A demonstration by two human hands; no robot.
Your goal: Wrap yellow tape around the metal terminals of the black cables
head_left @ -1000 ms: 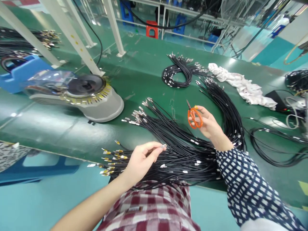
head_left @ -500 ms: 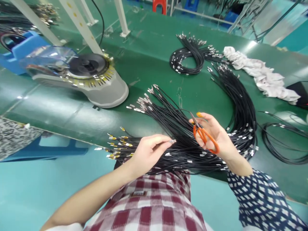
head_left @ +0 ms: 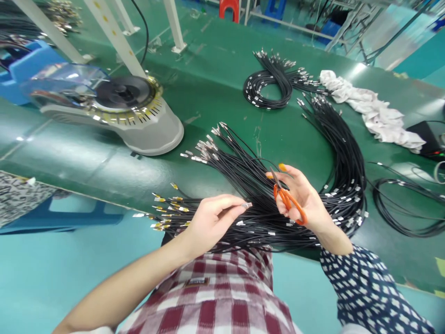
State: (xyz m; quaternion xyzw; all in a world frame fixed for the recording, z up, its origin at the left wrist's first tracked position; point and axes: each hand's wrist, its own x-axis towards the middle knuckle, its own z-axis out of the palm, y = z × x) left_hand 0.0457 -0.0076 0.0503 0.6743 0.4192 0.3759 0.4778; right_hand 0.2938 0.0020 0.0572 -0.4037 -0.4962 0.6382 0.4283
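My left hand (head_left: 211, 221) pinches a small silver cable connector (head_left: 246, 205) between thumb and fingertips, just above the black cables. In my right hand (head_left: 306, 199) are small scissors (head_left: 288, 200) with orange handles, the blades pointing up and to the left. The index finger and thumb look partly spread around them. Beneath both hands lies a large bundle of black cables (head_left: 239, 181), with bare metal ends (head_left: 205, 150) at the upper left and yellow-marked ends (head_left: 170, 206) at the lower left. White tags are dotted along the bundle.
A grey machine (head_left: 153, 134) with a black reel stands left on the green table (head_left: 215, 88). Further back lies a coiled cable bundle (head_left: 267, 88); a crumpled white cloth (head_left: 375, 109) is to its right. Another loose cable coil (head_left: 378, 204) lies far right. A blue stool (head_left: 69, 213) is below left.
The whole view has shifted slightly. My right hand with the scissors has come a little closer to my left hand, which keeps its pinch on the connector.
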